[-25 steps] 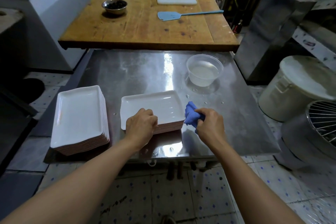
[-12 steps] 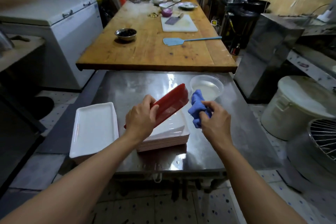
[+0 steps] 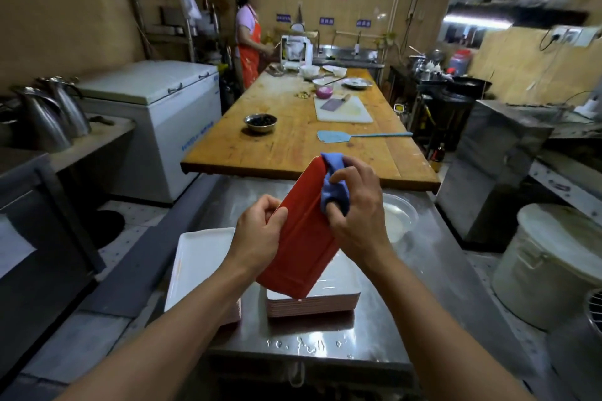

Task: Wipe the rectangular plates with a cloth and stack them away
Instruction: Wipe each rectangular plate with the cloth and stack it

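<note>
My left hand (image 3: 259, 238) grips the left edge of a rectangular plate (image 3: 301, 244), held upright with its red underside facing me. Against the plate's upper right edge my right hand (image 3: 353, 205) presses a bunched blue cloth (image 3: 334, 182). Under the raised plate a stack of white plates with pink rims (image 3: 329, 298) sits on the steel table (image 3: 325, 342). To its left stands a second stack of white rectangular plates (image 3: 198, 267).
A clear plastic tub of water (image 3: 399, 218) stands on the steel table behind my right hand. A long wooden table (image 3: 290, 146) with a bowl, cutting board and blue spatula lies beyond. A white bucket (image 3: 550, 264) stands at right. A person in an orange apron works far back.
My left hand has lifted the top plate off the right stack and tilted it upright, red underside toward me. My right hand has brought the cloth onto its upper edge. My view has tipped upward.
</note>
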